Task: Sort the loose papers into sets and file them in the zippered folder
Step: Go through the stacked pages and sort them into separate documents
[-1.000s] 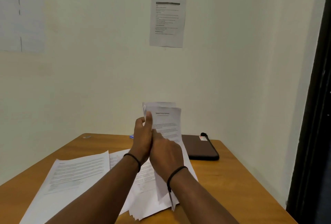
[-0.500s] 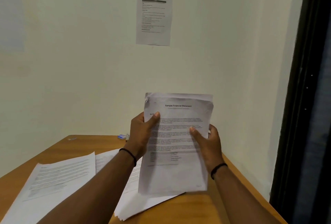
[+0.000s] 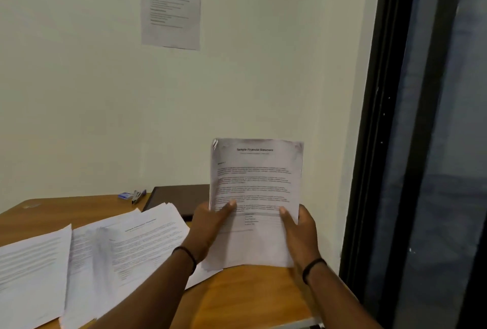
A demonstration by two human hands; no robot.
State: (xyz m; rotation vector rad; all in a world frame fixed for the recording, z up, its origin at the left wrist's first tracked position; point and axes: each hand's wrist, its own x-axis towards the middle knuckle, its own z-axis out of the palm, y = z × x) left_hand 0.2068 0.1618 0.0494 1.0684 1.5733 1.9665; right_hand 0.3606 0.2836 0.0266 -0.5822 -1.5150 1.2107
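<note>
Both hands raised over table (image 3: 250, 299), holding paper set (image 3: 255, 183) upright. Left hand (image 3: 210, 226) grips left edge, right hand (image 3: 300, 234) right edge, thumbs in front.

Corner tabletop, pale wall, dark frame on the right.
A printed white notice sheet (image 3: 170, 4) hangs on the cream wall (image 3: 79, 91); a small blue-and-silver stapler (image 3: 137, 195) lies at the far edge of the orange-brown wooden tabletop (image 3: 245, 299), beside the black door frame (image 3: 374, 144).

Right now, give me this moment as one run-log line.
phase: sorting | both hands: left hand, right hand hold stapled set upright | folder: on table, closed | loose papers: left
</note>
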